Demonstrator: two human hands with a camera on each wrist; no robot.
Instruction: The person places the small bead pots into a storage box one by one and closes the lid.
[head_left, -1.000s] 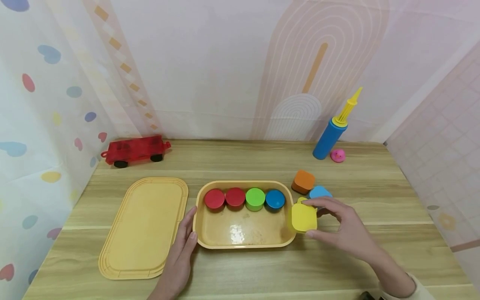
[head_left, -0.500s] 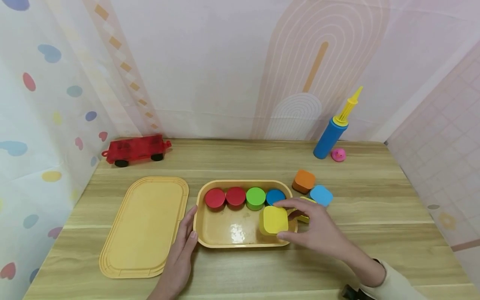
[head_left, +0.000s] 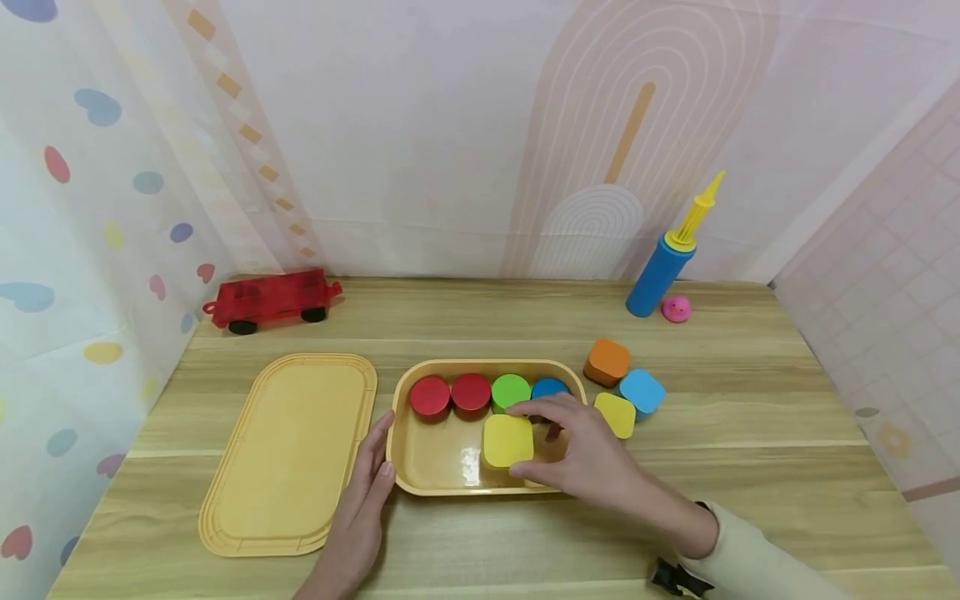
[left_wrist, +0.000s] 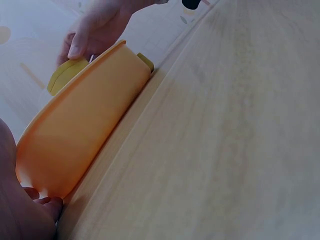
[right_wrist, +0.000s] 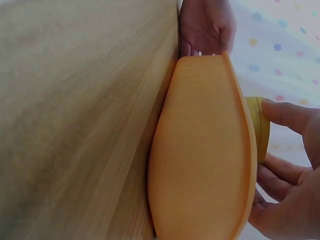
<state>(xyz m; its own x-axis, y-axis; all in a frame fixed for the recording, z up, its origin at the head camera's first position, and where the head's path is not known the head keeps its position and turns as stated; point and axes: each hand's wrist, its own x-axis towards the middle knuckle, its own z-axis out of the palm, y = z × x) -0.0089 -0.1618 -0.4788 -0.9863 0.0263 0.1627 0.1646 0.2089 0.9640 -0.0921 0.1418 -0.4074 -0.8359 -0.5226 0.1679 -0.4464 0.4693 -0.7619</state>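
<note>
Thumb and fingers of my right hand (head_left: 592, 458) pinch a yellow rounded-square block (head_left: 507, 442) over the inside of a shallow yellow-orange box (head_left: 435, 458). In the right wrist view, the block (right_wrist: 258, 130) shows above the box rim, partly hidden behind it. My left hand (head_left: 358, 508) touches the box's left end with its fingers fairly straight. Along the box's back wall stand two red round blocks (head_left: 471, 393), a green round block (head_left: 511, 392) and a blue round block (head_left: 549, 387), the blue one partly behind my right hand.
Right of the box stand an orange block (head_left: 608, 360), a light blue block (head_left: 642, 392) and another yellow block (head_left: 615, 413). A flat yellow lid (head_left: 292, 454) lies at left. Farther back are a red toy wagon (head_left: 273, 298), a blue pump (head_left: 660, 277) and a pink duck (head_left: 677, 309).
My right hand has carried the yellow block leftward from the box's right rim to above its middle. The second yellow block is now uncovered. The left hand stays at the box's end.
</note>
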